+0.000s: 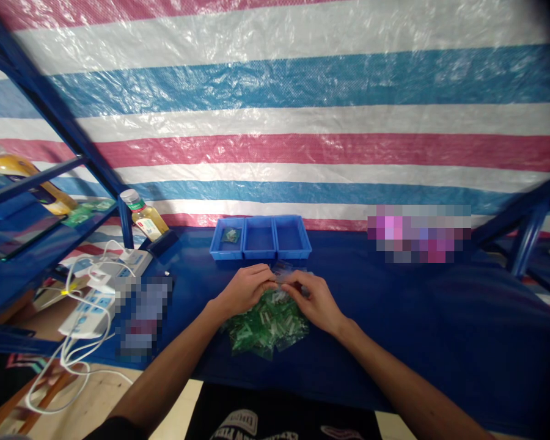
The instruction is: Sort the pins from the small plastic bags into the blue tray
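A person's two bare hands meet over a blue tabletop (394, 342), midway along its front edge. The left hand (249, 288) and right hand (318, 300) pinch a clear packet (280, 279) between thumbs and fingertips, one at each side, probably so the thin plastic is steadied from both ends. The fingers cover most of it, so its contents cannot be made out. Directly below lies a loose pile of green packets (268, 333), near the front edge, seemingly for easy reach by either hand. Beyond the hands, toward the back edge, three blue bins (258, 256) stand side by side, close yet out of the way of the wrists; a small packet (231, 234) lies in the left one. At the back left corner a drink bottle (147, 219) leans; a white power strip (86, 318) lies along the left edge, apart from the pile.
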The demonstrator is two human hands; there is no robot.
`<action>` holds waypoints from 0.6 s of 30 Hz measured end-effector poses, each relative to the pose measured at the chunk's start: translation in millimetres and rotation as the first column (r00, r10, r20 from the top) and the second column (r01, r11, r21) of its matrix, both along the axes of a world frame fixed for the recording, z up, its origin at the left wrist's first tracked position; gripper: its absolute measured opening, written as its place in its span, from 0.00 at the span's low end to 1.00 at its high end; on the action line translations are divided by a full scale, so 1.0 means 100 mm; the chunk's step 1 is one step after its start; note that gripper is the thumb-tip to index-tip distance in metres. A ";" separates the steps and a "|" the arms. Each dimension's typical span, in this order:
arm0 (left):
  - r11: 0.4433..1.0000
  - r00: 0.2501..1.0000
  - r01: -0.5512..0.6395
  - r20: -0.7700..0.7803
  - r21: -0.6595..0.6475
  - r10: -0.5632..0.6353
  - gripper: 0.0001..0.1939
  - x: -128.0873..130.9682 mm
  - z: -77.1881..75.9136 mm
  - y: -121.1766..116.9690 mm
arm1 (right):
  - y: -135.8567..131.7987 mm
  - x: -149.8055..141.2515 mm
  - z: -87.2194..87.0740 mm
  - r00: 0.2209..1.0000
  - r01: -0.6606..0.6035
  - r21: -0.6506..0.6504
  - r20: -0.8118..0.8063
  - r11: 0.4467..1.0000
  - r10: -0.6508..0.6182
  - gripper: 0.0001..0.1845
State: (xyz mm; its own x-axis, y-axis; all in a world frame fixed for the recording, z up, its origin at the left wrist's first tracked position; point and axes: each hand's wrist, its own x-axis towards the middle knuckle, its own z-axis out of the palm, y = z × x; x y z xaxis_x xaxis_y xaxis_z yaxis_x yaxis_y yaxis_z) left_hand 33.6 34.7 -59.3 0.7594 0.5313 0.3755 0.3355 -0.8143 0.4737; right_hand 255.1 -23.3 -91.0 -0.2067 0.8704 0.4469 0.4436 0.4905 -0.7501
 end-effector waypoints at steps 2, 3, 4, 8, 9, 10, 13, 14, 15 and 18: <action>1.000 1.000 -0.009 0.005 -0.018 0.009 0.13 0.00 0.01 -0.01 | -0.01 0.00 0.03 1.000 -0.002 -0.002 -0.016 1.000 0.002 0.10; 1.000 1.000 -0.009 0.012 -0.025 0.010 0.13 0.00 0.02 -0.02 | -0.01 0.00 0.04 1.000 -0.001 -0.005 -0.023 1.000 0.001 0.10; 1.000 1.000 -0.010 0.024 -0.030 0.010 0.12 0.00 0.03 -0.02 | -0.01 0.00 0.05 1.000 0.001 -0.008 -0.026 1.000 -0.001 0.10; 0.999 0.992 -0.026 0.120 -0.033 0.030 0.12 0.01 0.03 -0.03 | -0.02 0.00 0.07 0.999 0.004 -0.004 -0.036 1.000 -0.005 0.13; 0.999 0.989 -0.029 0.143 -0.031 0.034 0.11 0.01 0.02 -0.02 | -0.02 -0.01 0.06 0.999 0.001 -0.004 -0.039 1.000 -0.001 0.12; 0.999 0.987 -0.032 0.159 -0.029 0.036 0.11 0.01 0.01 -0.02 | -0.02 -0.01 0.06 0.999 -0.005 -0.006 -0.043 1.000 0.004 0.12; 0.999 0.987 -0.038 0.158 -0.034 0.042 0.12 0.00 -0.03 0.00 | -0.02 -0.02 0.04 0.998 -0.022 -0.010 -0.053 1.000 0.022 0.10; 0.998 0.989 -0.039 0.144 -0.040 0.044 0.12 0.00 -0.04 0.00 | -0.02 -0.02 0.04 0.998 -0.027 -0.012 -0.055 1.000 0.026 0.10; 0.998 0.991 -0.037 0.126 -0.049 0.043 0.12 0.00 -0.04 0.01 | -0.02 -0.02 0.03 0.998 -0.031 -0.015 -0.057 0.999 0.030 0.09; 0.997 0.996 -0.017 0.080 -0.074 0.023 0.12 0.01 -0.04 0.00 | -0.01 -0.03 0.03 0.998 -0.041 -0.027 -0.047 0.999 0.040 0.07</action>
